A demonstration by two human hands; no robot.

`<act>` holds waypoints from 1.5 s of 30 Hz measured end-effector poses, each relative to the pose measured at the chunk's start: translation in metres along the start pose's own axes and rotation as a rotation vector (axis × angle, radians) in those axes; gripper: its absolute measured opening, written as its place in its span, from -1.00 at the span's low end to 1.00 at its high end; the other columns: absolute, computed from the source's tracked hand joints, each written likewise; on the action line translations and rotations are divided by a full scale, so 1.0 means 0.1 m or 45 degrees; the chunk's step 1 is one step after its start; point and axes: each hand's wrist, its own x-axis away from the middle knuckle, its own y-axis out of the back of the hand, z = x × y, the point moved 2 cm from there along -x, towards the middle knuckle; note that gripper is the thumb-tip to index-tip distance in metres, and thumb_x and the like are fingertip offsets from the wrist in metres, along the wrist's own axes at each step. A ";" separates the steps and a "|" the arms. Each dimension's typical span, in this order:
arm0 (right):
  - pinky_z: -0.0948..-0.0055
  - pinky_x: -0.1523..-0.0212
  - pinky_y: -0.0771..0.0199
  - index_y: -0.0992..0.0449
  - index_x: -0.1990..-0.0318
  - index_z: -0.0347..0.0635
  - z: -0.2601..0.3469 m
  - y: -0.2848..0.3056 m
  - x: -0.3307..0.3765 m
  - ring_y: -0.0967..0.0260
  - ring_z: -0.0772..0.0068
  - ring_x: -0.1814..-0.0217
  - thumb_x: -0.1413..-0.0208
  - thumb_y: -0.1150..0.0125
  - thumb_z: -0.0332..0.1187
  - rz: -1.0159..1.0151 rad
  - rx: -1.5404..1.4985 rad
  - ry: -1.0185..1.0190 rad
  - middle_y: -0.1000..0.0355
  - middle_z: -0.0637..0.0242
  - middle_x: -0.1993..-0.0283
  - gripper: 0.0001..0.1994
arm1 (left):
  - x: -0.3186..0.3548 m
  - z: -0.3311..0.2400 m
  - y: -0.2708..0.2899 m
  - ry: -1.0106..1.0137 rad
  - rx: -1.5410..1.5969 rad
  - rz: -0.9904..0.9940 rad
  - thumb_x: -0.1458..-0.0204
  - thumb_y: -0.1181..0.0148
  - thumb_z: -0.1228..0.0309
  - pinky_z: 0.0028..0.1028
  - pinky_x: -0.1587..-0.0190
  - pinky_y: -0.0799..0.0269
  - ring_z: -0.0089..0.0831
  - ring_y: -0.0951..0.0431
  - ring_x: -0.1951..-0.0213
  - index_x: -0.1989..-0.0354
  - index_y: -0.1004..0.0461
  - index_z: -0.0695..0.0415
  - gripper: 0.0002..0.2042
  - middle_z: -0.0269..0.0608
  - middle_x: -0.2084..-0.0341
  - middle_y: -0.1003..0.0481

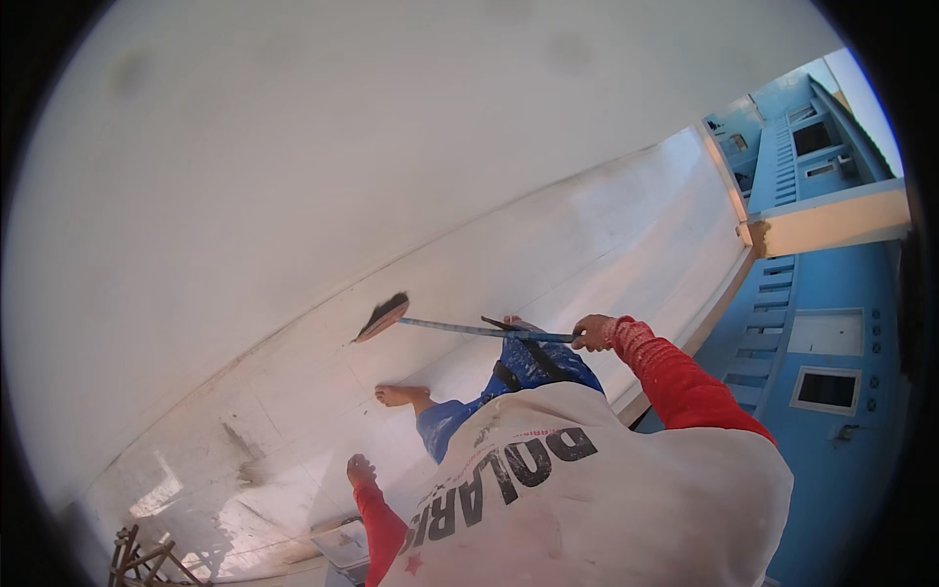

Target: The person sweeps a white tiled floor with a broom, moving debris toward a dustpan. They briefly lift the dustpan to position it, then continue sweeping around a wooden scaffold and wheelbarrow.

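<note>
My right hand (pixel 592 333) is wrapped round the upper end of the blue handle of a broom (pixel 460 328). The broom slants away to the left, across the front of my body. Its head (pixel 381 317), pinkish with dark bristles, is at the pale tiled floor near the foot of the wall; I cannot tell if the bristles touch. Low on the left, my left hand (pixel 361 471) hangs apart from the broom, with nothing seen in it and its fingers loosely spread. My bare feet (pixel 395 394) stand on the tiles.
A plain white wall (pixel 293 176) runs along the left and far side. On the right, a low parapet (pixel 719 284) with a pillar (pixel 831 220) borders the floor, with a blue building beyond. Dark stains (pixel 245 455), wooden poles (pixel 147 563) and a grey box-like thing (pixel 342 548) are at lower left.
</note>
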 end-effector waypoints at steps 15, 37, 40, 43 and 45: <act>0.42 0.82 -0.07 -0.29 0.21 -0.02 -4.71 2.46 -3.37 -0.07 0.53 0.83 -0.29 0.04 -0.21 -0.997 -2.313 -0.257 -0.13 0.48 0.70 -0.87 | 1.54 -1.42 -3.76 -0.076 -1.087 0.293 -0.19 -0.04 0.21 -0.44 0.38 -0.47 -0.43 -0.58 0.32 -0.17 -0.34 0.14 -0.58 -0.20 0.25 -0.55; 0.43 0.81 -0.10 -0.24 -0.30 0.10 -3.20 0.93 -1.25 -0.02 0.61 0.81 -0.24 -0.02 -0.37 -0.089 -2.169 -0.087 -0.12 0.50 0.69 -0.54 | 1.69 -1.65 -4.59 -0.222 -0.868 0.249 -0.19 -0.06 0.24 -0.52 0.46 -0.45 -0.47 -0.58 0.37 -0.14 -0.37 0.17 -0.60 -0.18 0.25 -0.54; 0.36 0.85 -0.17 -0.27 -0.07 0.27 -3.75 1.28 -2.14 -0.07 0.51 0.86 -0.21 -0.04 -0.25 -0.424 -2.312 -0.263 -0.12 0.50 0.72 -0.72 | 1.63 -1.40 -4.15 -0.208 -0.926 0.218 -0.19 -0.05 0.22 -0.52 0.45 -0.45 -0.49 -0.57 0.36 -0.14 -0.39 0.17 -0.59 -0.18 0.24 -0.54; 0.28 0.85 -0.20 -0.25 0.30 0.23 -3.94 1.76 -3.19 -0.10 0.52 0.83 -0.24 0.04 -0.16 -0.482 -2.439 -0.295 -0.16 0.48 0.71 -0.93 | 1.47 -1.13 -3.84 -0.241 -0.924 0.273 -0.17 -0.04 0.22 -0.52 0.38 -0.44 -0.49 -0.56 0.32 -0.16 -0.38 0.17 -0.57 -0.21 0.24 -0.53; 0.47 0.81 -0.02 -0.16 0.53 0.13 -3.47 1.79 -3.49 0.01 0.59 0.82 -0.23 0.03 -0.12 -0.430 -2.377 -0.247 -0.05 0.60 0.77 -0.71 | 1.52 -0.97 -3.75 -0.268 -0.780 0.202 -0.15 -0.05 0.22 -0.46 0.27 -0.46 -0.44 -0.58 0.33 -0.13 -0.41 0.20 -0.58 -0.10 0.26 -0.56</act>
